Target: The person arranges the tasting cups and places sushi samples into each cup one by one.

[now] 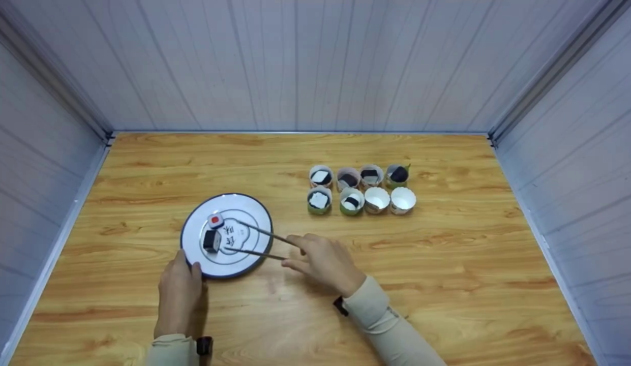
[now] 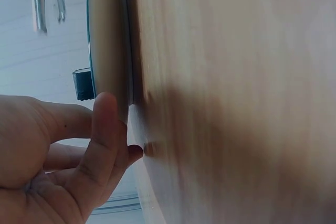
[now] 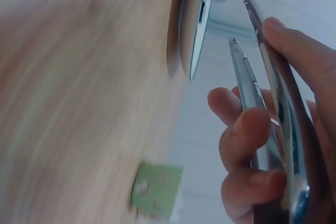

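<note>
At the left of the head view, my left hand grips the near left rim of a white plate with a blue edge. The left wrist view shows its fingers at that rim. On the plate lie a small sushi piece with a red centre and a black-sided sushi piece. My right hand holds metal tongs, also seen as the silver tongs in the right wrist view. The spread tips are over the plate, right of both pieces, with nothing between them.
Right of the plate stand two rows of small paper cups. Several hold black-and-white pieces, such as the front left cup. White insides show in the front right cup and its neighbour. Ribbed pale walls enclose the wooden table.
</note>
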The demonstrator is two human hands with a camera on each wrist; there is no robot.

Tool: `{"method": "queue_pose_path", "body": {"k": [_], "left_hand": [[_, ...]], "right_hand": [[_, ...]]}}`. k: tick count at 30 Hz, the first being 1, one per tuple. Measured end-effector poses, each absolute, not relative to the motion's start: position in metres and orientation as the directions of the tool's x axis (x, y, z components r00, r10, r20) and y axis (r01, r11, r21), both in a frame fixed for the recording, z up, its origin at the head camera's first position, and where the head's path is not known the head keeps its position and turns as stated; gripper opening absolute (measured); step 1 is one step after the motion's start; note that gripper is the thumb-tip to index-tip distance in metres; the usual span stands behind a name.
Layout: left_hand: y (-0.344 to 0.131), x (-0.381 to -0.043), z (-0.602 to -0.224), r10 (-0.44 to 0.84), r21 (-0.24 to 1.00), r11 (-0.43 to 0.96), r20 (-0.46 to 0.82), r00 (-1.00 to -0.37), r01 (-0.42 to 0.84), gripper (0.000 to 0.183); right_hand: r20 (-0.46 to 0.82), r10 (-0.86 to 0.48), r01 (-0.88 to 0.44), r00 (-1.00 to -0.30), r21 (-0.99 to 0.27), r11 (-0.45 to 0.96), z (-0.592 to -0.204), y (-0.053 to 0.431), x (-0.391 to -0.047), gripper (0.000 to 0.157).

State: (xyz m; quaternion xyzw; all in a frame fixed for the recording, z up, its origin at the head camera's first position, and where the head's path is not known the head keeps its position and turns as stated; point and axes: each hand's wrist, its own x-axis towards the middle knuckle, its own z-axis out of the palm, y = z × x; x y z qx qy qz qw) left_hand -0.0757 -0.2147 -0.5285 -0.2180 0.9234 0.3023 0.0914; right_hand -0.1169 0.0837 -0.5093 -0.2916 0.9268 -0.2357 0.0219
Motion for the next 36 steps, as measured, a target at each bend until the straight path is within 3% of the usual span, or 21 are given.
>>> {"method": "queue_pose_path", "body": {"k": [12,26,36], "left_hand": [[-0.215,-0.074,-0.528,-0.356,0.519,0.707,-0.324,-0.876,-0.48,0.054],[-0.215,-0.074,-0.529,-0.349,0.515,0.725,-0.298,-0.888,-0.458,0.053],[-0.215,-0.075,-0.529,-0.357,0.509,0.72,-0.313,-0.88,-0.472,0.054]], "right_hand": [[0.048,-0.585,-0.539,-0.81,-0.456,0.708,-0.518,0.043,-0.125,0.051],[0.028,-0.587,-0.541,-0.809,-0.424,0.726,-0.523,0.03,-0.126,0.043],[0.107,-0.585,-0.567,-0.804,-0.434,0.7,-0.524,0.036,-0.125,0.039]]}}
